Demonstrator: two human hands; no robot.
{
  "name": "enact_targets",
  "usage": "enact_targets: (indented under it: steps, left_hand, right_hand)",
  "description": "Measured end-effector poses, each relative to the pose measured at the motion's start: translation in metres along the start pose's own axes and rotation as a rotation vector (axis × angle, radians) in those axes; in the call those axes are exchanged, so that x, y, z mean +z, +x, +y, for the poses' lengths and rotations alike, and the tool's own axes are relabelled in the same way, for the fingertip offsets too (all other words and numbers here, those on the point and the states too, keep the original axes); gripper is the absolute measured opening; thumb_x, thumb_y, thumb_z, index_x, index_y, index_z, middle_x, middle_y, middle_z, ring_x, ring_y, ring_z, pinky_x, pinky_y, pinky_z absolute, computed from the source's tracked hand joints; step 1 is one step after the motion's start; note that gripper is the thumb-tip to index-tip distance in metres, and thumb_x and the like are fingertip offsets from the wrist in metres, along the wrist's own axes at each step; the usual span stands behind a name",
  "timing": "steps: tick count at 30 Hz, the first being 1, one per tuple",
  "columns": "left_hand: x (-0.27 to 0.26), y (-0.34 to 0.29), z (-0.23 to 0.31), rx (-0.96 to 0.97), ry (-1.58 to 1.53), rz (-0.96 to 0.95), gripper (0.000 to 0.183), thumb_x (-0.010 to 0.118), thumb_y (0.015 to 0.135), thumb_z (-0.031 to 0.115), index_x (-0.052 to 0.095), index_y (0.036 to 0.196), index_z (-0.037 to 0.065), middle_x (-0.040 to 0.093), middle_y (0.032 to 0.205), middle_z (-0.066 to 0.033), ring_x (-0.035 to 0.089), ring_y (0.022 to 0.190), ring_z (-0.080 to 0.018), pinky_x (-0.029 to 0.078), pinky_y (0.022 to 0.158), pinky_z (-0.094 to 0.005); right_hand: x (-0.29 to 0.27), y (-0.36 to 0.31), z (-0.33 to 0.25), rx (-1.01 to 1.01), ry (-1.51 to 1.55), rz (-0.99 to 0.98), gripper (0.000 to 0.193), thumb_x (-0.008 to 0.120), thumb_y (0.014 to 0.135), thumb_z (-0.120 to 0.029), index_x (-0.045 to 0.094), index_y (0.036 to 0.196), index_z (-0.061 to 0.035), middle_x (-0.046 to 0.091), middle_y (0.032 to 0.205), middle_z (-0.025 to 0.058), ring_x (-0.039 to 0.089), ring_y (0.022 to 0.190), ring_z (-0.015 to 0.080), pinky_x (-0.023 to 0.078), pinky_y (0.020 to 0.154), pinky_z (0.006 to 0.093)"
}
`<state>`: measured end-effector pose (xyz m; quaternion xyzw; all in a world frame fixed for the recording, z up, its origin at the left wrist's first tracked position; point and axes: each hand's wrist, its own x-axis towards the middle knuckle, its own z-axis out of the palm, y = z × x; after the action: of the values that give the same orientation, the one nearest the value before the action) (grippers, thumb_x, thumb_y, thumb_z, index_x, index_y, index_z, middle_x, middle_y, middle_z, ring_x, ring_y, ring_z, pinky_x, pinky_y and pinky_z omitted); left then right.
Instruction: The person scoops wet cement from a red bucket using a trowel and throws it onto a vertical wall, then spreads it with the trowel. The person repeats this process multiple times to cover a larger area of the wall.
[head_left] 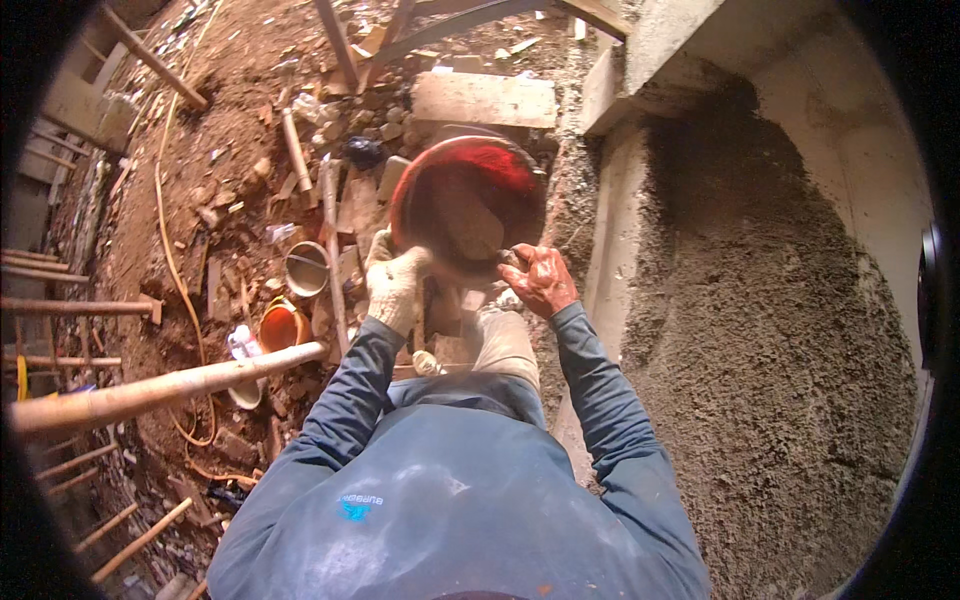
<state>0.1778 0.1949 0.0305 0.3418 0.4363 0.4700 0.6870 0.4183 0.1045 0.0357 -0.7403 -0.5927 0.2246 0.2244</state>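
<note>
A round red basin (pixel 503 162), darkened inside, is held out in front of me, tilted so its inside shows. A greyish patch that looks like mortar lies in its lower part, blurred. On the near left of its rim is my left hand (pixel 397 284), in a pale work glove, closed on the edge with the fingertips partly hidden. My right hand (pixel 546 281), bare and smeared with grey, grips the near right of the rim with bent fingers.
Rough wet plaster (pixel 760 400) covers much of the wall on my right. A wooden pole (pixel 190 380) juts in from the left. A white bucket (pixel 306 270) and an orange pot (pixel 284 326) stand among rubble. A board (pixel 484 99) lies beyond the basin.
</note>
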Motion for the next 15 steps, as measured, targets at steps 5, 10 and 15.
enact_targets:
  steps: [5,10,15]
  left_hand:
    - [0.035,0.028,-0.028,-0.073,-0.146,0.107,0.037,0.074,0.081,-0.01,0.063,0.112,0.009,0.07,0.101,-0.0052,0.07,0.087,-0.0183,0.061,0.078,-0.0353]
    - [-0.064,0.074,-0.111,0.47,0.925,-0.193,0.043,0.076,0.079,-0.01,0.067,0.117,0.008,0.074,0.106,-0.0091,0.072,0.1,-0.024,0.055,0.1,-0.0361]
    - [-0.065,0.063,-0.079,-0.193,0.094,0.361,0.043,0.07,0.077,-0.012,0.066,0.114,0.009,0.071,0.101,-0.0046,0.068,0.084,-0.0222,0.059,0.076,-0.0357]
  right_hand:
    - [-0.068,0.008,0.03,-0.23,-0.263,0.201,0.03,0.077,0.093,-0.027,0.064,0.112,-0.0076,0.072,0.115,0.02,0.071,0.105,0.0428,0.058,0.09,0.0553]
    - [-0.175,0.052,-0.004,-0.249,-0.204,0.033,0.042,0.073,0.096,-0.034,0.065,0.126,-0.0055,0.071,0.113,0.0176,0.074,0.102,0.0386,0.062,0.086,0.051]
    - [-0.26,0.073,0.044,-0.238,0.535,-0.068,0.029,0.076,0.101,-0.019,0.077,0.124,-0.0026,0.077,0.09,0.0053,0.069,0.073,0.014,0.058,0.066,0.0303]
